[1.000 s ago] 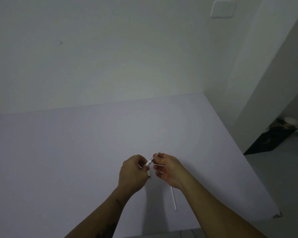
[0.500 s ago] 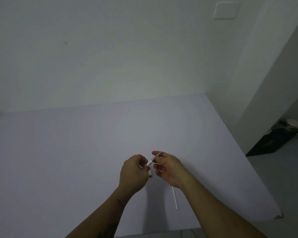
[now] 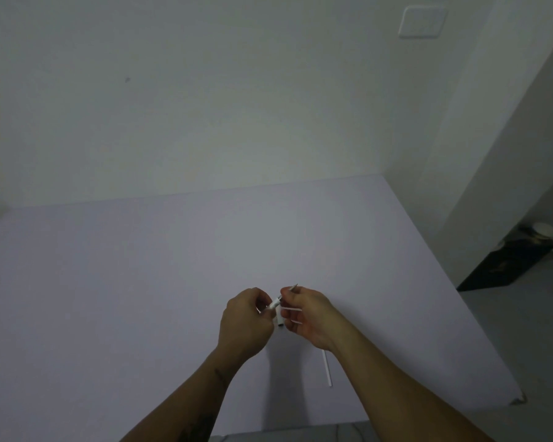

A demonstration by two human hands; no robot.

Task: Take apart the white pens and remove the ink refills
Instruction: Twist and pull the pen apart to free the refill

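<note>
Little changed from half a second ago: hands in nearly the same spot above the table, the pointed pen tip [image 3: 293,286] now poking a touch further out past the right fingers.

Left hand [image 3: 248,320] curled closed, pinching the rear end of a white pen [image 3: 274,304] between thumb and fingers. Right hand [image 3: 312,317] also closed, gripping the pen's front end, with thin white pieces [image 3: 291,310], possibly refills or barrel parts, tucked under its fingers. Pen held between the two hands, slanting up toward the right, just above the lilac table [image 3: 141,282]. Small white piece with a dark end [image 3: 280,320] hanging just below the gap between the hands; not clear which hand holds it.

On the table, near the right wrist, one long thin white tube [image 3: 327,368] lying alone, probably a part already taken out.

Judged progress: at least one part removed, this pen mid-separation, refill not yet clearly free. No other pens visible.
</note>
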